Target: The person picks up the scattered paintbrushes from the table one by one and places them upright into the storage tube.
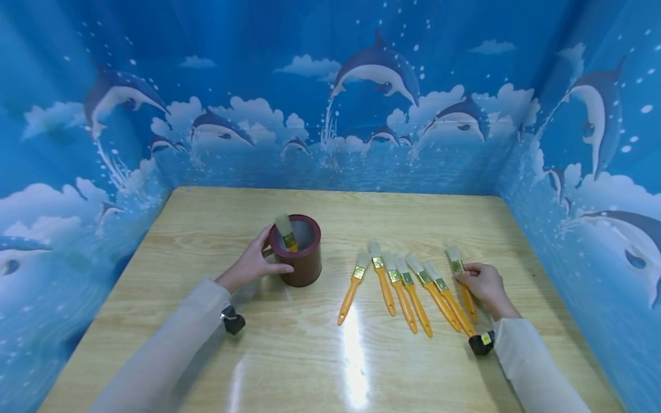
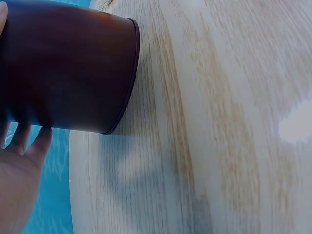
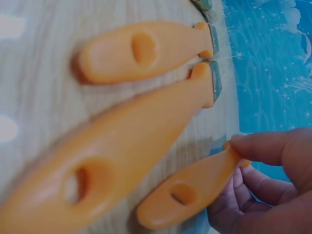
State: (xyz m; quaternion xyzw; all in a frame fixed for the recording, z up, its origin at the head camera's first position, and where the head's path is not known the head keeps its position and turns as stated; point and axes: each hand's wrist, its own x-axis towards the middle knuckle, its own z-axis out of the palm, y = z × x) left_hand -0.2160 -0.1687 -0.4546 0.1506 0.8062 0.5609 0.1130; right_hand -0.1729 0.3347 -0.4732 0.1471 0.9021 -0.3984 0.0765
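My left hand grips a dark red-brown cylindrical cup from its left side, thumb across the front. In the left wrist view, its fingers touch the wall of the cup. One paintbrush leans inside the cup with its pale bristles up; the lower handle is hidden. On the right, my right hand pinches the rightmost paintbrush near the top of its orange handle. That brush lies close to the tabletop; whether it touches cannot be told.
Several paintbrushes with orange handles, among them the leftmost paintbrush and a middle paintbrush, lie on the wooden table between cup and right hand. A blue dolphin-print curtain borders the table at the back and sides.
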